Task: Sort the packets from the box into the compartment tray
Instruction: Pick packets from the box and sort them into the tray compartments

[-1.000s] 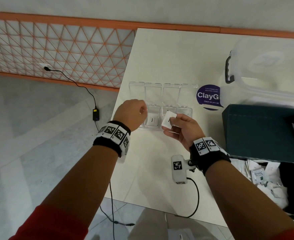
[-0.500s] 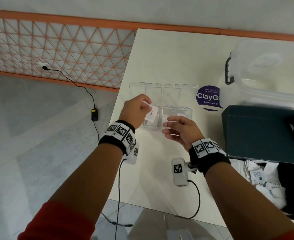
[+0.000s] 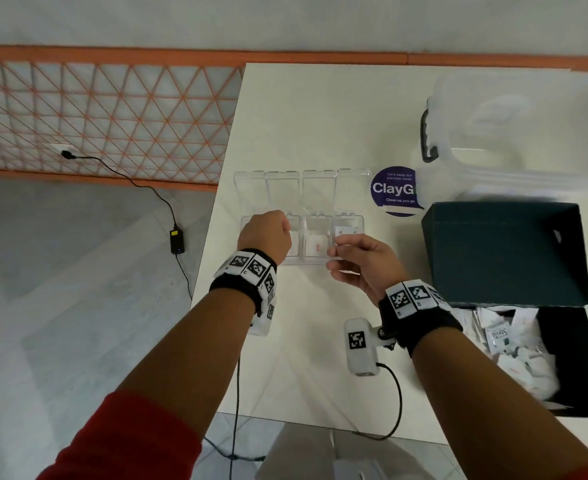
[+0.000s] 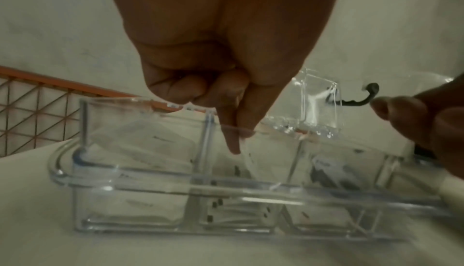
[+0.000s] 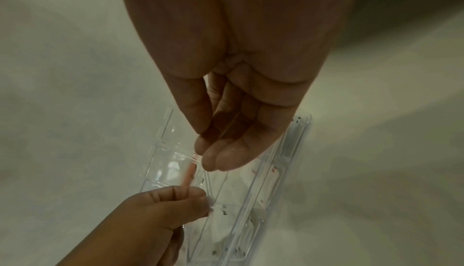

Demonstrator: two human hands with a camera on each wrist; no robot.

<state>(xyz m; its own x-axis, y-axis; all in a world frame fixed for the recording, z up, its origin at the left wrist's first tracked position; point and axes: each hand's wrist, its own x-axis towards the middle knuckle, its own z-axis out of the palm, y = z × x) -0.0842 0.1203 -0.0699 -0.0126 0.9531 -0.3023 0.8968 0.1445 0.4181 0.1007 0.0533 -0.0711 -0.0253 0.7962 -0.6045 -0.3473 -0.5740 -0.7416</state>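
Our left hand (image 3: 264, 233) had lowered its packet (image 4: 247, 157) into the tray (image 3: 320, 261), fingertips pinching its top edge; right hand (image 3: 361, 261) hung empty, relaxed; packets seemed light, floppy, best pinched at edges.

Your head view is bright and evenly lit, soft shadows falling beneath both arms on the table (image 3: 296, 126); its wide lens bows the edges. Your wrist views run dim, grainy and greenish, smeared by blur, with glare streaking the clear compartment tray (image 4: 175, 187).
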